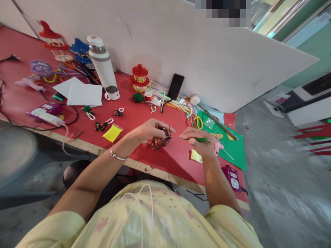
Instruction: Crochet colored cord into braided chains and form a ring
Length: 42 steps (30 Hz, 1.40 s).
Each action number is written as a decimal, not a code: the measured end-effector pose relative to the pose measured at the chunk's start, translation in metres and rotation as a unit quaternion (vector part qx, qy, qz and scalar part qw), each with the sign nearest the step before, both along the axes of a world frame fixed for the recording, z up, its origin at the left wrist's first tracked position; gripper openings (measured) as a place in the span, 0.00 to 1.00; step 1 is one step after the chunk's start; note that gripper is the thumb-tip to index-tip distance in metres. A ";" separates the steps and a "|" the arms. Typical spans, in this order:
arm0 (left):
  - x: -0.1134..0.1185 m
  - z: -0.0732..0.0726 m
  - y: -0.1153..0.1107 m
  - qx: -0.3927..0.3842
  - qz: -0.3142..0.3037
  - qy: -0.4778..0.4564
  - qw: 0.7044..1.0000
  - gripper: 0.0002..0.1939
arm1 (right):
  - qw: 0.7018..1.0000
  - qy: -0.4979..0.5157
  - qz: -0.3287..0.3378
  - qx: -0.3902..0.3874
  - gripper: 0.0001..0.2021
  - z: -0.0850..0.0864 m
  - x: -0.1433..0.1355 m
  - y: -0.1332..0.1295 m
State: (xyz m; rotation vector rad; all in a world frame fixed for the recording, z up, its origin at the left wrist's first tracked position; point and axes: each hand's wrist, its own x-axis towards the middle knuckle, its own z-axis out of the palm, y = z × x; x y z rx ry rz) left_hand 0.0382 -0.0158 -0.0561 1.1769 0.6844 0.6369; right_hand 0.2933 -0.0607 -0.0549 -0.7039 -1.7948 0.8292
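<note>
My left hand [152,131] pinches a dark yarn piece [158,142] with orange and red flecks, held just above the red table near its front edge. To its right, my right hand [199,140] is closed around a thin tool with a green handle [201,140], its tip pointing left toward the yarn piece. A small gap separates the two hands. Beyond my right hand lie scissors [198,122] with yellow and red handles. A bright yellow packet [112,133] rests left of my left hand, beside a dark yarn piece with white beads [101,126].
The red table [124,117] carries a white flask [102,65], a steel cup [112,93], white cards [84,94] and a small red lantern [140,77]. A black phone [176,86] leans on the white partition. Green sheet [238,151] and purple power strip [233,177] lie right.
</note>
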 end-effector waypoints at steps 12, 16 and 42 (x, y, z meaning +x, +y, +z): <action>0.034 -0.024 -0.024 0.233 0.221 0.087 0.943 0.31 | 0.944 0.060 -0.316 0.079 0.07 -0.058 -0.065 -0.025; 0.034 -0.027 -0.025 0.198 0.235 0.068 0.949 0.33 | 0.945 0.038 -0.315 0.085 0.07 -0.051 -0.067 -0.024; 0.034 -0.025 -0.026 0.081 0.228 -0.065 0.968 0.28 | 0.866 0.379 -0.261 -0.193 0.16 -0.066 -0.073 -0.007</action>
